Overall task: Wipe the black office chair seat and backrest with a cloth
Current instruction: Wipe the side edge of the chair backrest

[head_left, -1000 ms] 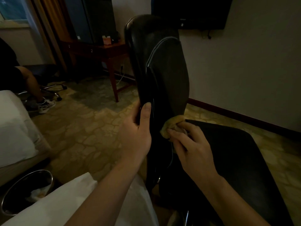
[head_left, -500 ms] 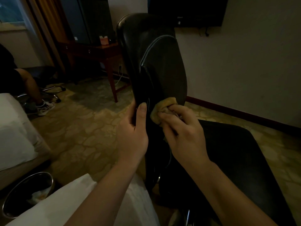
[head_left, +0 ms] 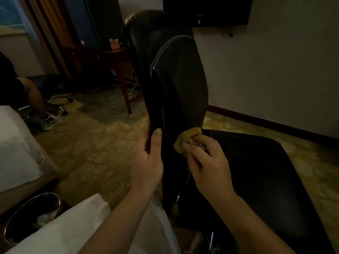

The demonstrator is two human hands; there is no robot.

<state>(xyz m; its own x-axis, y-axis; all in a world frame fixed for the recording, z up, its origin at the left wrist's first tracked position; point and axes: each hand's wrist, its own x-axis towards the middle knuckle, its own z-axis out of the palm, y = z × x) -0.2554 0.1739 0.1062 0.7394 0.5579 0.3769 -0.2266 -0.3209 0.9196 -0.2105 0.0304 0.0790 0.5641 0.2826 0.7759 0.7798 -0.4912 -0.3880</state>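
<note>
The black office chair stands in front of me, its tall backrest (head_left: 176, 74) seen edge-on and its seat (head_left: 256, 171) stretching to the right. My left hand (head_left: 148, 162) grips the near edge of the backrest low down, thumb on the front face. My right hand (head_left: 207, 162) holds a bunched yellow cloth (head_left: 187, 137) and presses it against the lower front of the backrest, just above where it meets the seat.
A wooden desk (head_left: 102, 57) stands behind the chair. A person sits at the far left, one leg and shoe (head_left: 49, 120) showing. A white bed (head_left: 16, 149) and a metal bin (head_left: 31, 217) lie at lower left. A wall with dark skirting (head_left: 275, 125) runs on the right.
My right hand and the cloth rose along the backrest's front half a second ago, then slid back down toward the seat joint. My left hand keeps its grip on the edge.
</note>
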